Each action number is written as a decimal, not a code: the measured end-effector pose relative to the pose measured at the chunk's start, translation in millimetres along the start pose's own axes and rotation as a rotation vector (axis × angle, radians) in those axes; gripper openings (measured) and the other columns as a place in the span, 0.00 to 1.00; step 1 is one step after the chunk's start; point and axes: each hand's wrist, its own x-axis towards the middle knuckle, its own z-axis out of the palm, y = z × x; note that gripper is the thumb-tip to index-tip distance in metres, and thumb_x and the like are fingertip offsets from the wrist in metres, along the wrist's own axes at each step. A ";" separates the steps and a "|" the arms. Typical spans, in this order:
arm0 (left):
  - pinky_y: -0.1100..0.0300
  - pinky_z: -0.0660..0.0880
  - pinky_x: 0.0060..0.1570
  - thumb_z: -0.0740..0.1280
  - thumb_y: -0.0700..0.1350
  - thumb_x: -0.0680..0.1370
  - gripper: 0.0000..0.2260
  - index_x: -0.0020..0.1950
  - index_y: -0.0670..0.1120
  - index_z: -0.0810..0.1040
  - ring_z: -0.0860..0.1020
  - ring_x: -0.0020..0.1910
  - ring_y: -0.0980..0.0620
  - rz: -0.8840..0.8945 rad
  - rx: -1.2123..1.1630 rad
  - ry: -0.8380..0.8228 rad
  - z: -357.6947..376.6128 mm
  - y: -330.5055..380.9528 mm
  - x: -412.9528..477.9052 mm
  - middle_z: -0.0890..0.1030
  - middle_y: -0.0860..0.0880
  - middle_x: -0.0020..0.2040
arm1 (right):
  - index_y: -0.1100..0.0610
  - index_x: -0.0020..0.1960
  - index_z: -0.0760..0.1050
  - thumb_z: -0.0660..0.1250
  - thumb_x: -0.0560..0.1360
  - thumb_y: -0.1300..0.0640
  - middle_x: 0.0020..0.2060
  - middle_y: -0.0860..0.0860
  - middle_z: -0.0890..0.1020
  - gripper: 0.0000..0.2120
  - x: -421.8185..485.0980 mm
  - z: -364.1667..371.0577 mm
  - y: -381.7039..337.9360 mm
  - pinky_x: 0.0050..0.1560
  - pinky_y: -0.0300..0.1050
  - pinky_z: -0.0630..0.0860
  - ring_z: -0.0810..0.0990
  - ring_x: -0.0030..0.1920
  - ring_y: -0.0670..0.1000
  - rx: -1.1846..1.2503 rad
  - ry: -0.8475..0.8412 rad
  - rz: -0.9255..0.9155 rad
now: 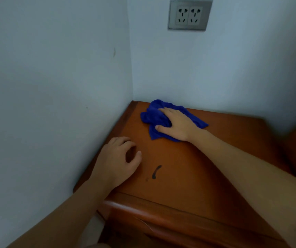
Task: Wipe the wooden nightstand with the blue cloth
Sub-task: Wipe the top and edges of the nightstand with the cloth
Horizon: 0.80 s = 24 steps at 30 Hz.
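The crumpled, bright blue microfibre cloth (158, 119) lies bunched under my right hand (176, 125), at the far part of the nightstand top near the corner where the two walls meet. My right fingers (165, 111) are spread and laid flat across it, pressing it down rather than pinching it, which I judge is the grip for pushing the cloth along in a wipe. Folds spill out ahead of the fingers and to either side of them.

The reddish-brown polished wooden nightstand (188, 176) carries a dark curved smudge (156, 172) on its surface, well back from the right fingers and just beside my left thumb; I think the cloth has not reached it.

My left hand (118, 161) rests on the surface near the wall-side edge, fingers loosely curled and holding nothing, likely to brace me.

A grey double wall socket (190, 14) sits high above the fingers.
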 end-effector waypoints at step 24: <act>0.47 0.75 0.57 0.53 0.67 0.75 0.30 0.61 0.47 0.79 0.76 0.60 0.43 -0.030 0.271 -0.150 -0.3 20.6 0.2 0.79 0.46 0.61 | 0.55 0.78 0.65 0.62 0.79 0.36 0.72 0.57 0.73 0.34 -128.0 -6.3 -35.2 0.73 0.60 0.66 0.72 0.71 0.59 -0.129 0.151 0.257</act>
